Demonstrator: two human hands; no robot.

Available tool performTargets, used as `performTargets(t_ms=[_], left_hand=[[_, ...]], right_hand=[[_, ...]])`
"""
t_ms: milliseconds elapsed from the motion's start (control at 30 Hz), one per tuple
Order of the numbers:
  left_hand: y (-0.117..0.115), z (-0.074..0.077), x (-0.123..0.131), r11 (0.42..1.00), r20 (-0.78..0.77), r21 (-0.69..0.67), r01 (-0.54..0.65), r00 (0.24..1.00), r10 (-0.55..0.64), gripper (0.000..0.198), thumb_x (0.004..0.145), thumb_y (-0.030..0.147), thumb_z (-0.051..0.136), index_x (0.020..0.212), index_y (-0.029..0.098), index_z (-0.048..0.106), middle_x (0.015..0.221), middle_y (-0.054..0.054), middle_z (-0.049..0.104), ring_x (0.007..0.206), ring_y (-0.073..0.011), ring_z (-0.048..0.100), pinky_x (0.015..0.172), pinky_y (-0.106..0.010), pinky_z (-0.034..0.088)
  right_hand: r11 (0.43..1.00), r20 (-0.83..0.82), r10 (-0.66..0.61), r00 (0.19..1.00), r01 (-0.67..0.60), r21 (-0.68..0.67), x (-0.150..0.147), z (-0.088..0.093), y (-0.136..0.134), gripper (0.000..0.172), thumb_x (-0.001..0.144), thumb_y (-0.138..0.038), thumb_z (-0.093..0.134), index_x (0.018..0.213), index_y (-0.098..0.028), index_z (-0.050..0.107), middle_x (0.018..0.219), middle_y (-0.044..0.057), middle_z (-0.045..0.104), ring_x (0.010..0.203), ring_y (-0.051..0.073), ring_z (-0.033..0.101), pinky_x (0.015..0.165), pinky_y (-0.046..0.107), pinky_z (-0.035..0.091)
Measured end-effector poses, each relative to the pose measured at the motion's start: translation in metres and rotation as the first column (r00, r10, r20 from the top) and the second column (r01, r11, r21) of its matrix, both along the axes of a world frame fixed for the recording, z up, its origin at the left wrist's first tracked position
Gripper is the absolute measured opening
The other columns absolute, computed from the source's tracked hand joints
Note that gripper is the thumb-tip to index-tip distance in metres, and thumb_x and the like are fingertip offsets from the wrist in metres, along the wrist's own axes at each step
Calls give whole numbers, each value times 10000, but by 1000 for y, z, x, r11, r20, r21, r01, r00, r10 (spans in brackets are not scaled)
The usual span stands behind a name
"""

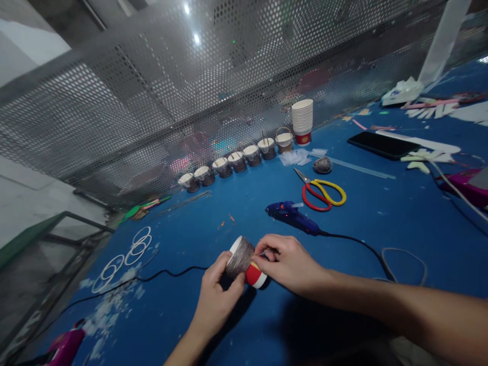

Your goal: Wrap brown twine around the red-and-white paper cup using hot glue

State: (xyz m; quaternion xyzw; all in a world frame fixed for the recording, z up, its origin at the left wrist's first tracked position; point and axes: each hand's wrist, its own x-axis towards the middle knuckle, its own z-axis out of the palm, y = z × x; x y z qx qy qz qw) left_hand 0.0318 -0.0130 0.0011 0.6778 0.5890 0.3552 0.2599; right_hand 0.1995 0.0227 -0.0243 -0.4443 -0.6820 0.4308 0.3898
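Note:
A paper cup [256,275], tilted on its side, has grey yarn [241,256] wound around its rim half; its red and white lower part is bare. My left hand [219,290] is closed around the cup, thumb in front and fingers behind. The fingers of my right hand [280,259] are pinched together against the cup's side, at the edge of the wound yarn; what lies between the fingertips is too small to make out. Just beyond my hands lies a blue glue gun [292,217]. Scissors [320,190] with red and yellow handles and a ball of grey yarn [323,165] lie farther back.
Several yarn-wrapped cups [237,161] line the perforated metal screen [163,107], next to a stack of paper cups [302,119]. A black phone [383,145] lies right. White rings [139,246] lie left. A black cord [168,273] crosses the blue table [163,325].

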Motion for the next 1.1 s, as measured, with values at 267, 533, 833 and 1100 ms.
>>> performTargets(t_ms=[267,533,833,1100], left_hand=[[0,2,1,999,15,29,18,1000,-19,88,688,228,552,637,168,591,639,-7,582,590,-140,530,560,-222,462],[0,-3,-6,998,-10,66,-2,1000,2,108,679,250,567,674,156,620,679,-29,620,617,-156,561,583,-234,490],[-1,-12,-16,996,-45,88,-33,998,37,192,668,284,602,781,148,677,769,-67,686,675,-189,613,616,-263,513],[2,-14,-26,995,20,96,13,1000,-15,192,654,358,630,702,175,664,773,-71,685,773,-242,626,700,-316,519]], right_hand=[[1000,0,5,1000,-5,-9,1,2,1,50,737,-169,618,693,-184,634,574,-50,470,536,84,383,517,210,292],[998,-30,29,999,-30,-54,2,1,2,53,759,-203,616,714,-182,638,601,-44,501,546,84,406,516,207,302],[994,-67,45,997,-51,-97,3,0,4,33,758,-177,618,733,-181,639,608,-41,527,558,87,428,518,209,304],[982,-120,67,990,-87,-168,5,6,5,23,763,-175,619,746,-170,634,615,-37,525,562,90,422,517,221,309]])
